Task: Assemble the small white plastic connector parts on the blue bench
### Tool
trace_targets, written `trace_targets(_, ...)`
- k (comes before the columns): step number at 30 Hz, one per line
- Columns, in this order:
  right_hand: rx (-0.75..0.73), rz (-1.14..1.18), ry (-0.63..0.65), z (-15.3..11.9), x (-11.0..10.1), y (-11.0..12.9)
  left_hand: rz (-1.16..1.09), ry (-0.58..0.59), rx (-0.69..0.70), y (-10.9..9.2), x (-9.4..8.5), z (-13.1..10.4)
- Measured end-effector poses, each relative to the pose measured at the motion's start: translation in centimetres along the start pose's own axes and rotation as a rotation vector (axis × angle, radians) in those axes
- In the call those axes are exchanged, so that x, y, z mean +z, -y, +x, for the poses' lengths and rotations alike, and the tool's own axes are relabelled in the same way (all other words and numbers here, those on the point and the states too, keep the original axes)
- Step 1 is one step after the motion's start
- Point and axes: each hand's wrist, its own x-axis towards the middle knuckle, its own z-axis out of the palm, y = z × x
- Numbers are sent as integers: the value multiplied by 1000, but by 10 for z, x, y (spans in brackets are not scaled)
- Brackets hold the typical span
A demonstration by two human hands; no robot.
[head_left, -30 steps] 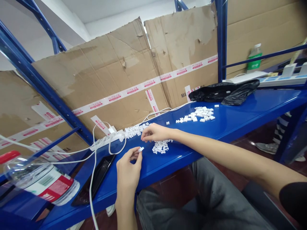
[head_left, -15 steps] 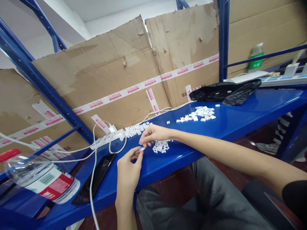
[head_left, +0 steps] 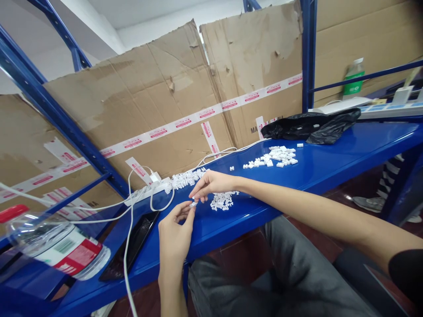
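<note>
My left hand (head_left: pixel 176 226) pinches a small white plastic piece (head_left: pixel 193 204) between thumb and fingers, above the blue tabletop (head_left: pixel 228 224). Just over that piece, my right hand (head_left: pixel 208 185) has its fingertips closed together, with a tiny white part (head_left: pixel 194 198) at their tips; its exact shape is too small to tell. A pile of small white parts (head_left: pixel 222 201) lies below my right wrist. Behind that hand is another heap of white parts (head_left: pixel 185 179). Farther right sits a pile of blocky white plastic pieces (head_left: pixel 279 156).
At the left are a clear bottle with a red cap (head_left: pixel 66 248), a black tray-like object (head_left: pixel 132 246) and a white cable (head_left: pixel 129 259). A power strip (head_left: pixel 153 188) runs along the cardboard (head_left: pixel 165 110). A black plastic bag (head_left: pixel 313 125) lies at the right back.
Both hands have shifted slightly left, with the white piece still in my left fingers. My right fingertips now reach a little farther over it. The piles look the same.
</note>
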Motion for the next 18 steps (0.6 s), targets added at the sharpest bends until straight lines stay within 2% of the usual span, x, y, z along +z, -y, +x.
trace_targets(4, -52, 8, -63, 0, 3, 3, -7, -10, -6, 0, -1, 0)
trace_targets(9, -91, -135, -143, -1, 4, 6, -9, -2, 1, 3, -1, -1)
trace_targets(18, -46, -163, -86, 0, 5, -5, -114, -23, -23, -1, -1, -1)
